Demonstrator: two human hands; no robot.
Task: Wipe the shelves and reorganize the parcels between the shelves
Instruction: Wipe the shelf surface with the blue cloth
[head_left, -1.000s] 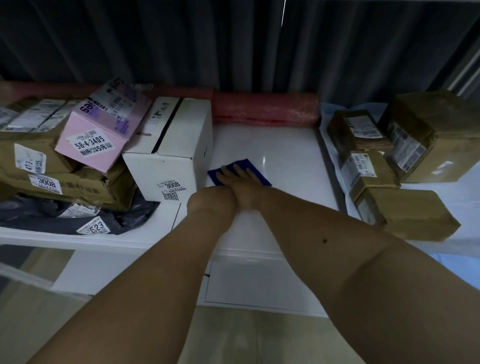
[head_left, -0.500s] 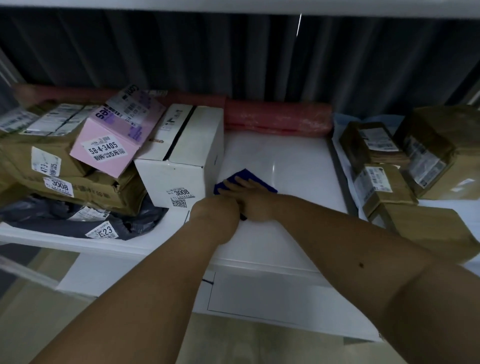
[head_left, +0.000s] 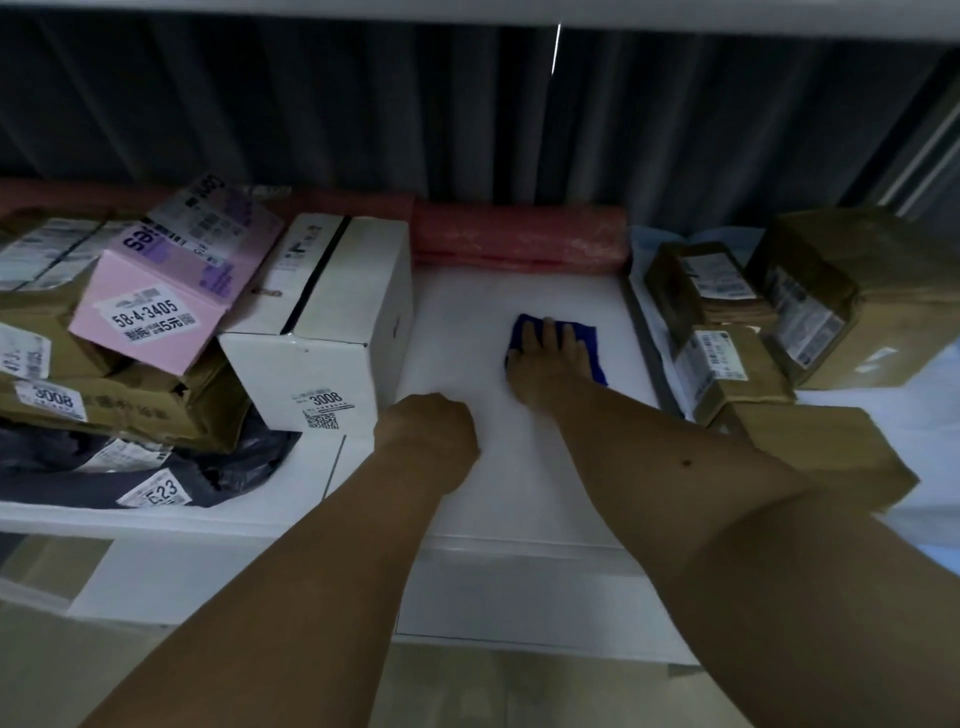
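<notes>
The step in hand is the wiping. The person's right hand lies flat, fingers straight and spread, pressing a small dark-blue folded cloth onto the bare middle stretch of the white glossy shelf. The cloth sits toward the right of that cleared strip, near the grey divider edge and well short of the long red padded roll along the back. The left hand rests on the shelf near its front edge, fingers curled into a loose fist that holds nothing visible (it looks like a brace for the reach).

The parcels wait on either side. To the left, a white cardboard box marked 3008 stands just beside the wiped strip, with a pink labelled carton leaning tilted on brown parcels behind it and a dark grey plastic mailer bag under the pile. To the right, several brown taped cardboard parcels crowd the next section.

By the look of it only the open strip can be wiped now. The next move likely calls for sweeping the cloth across the remaining bare surface, then shifting the white box onto the cleaned patch to reach the shelf beneath it.
</notes>
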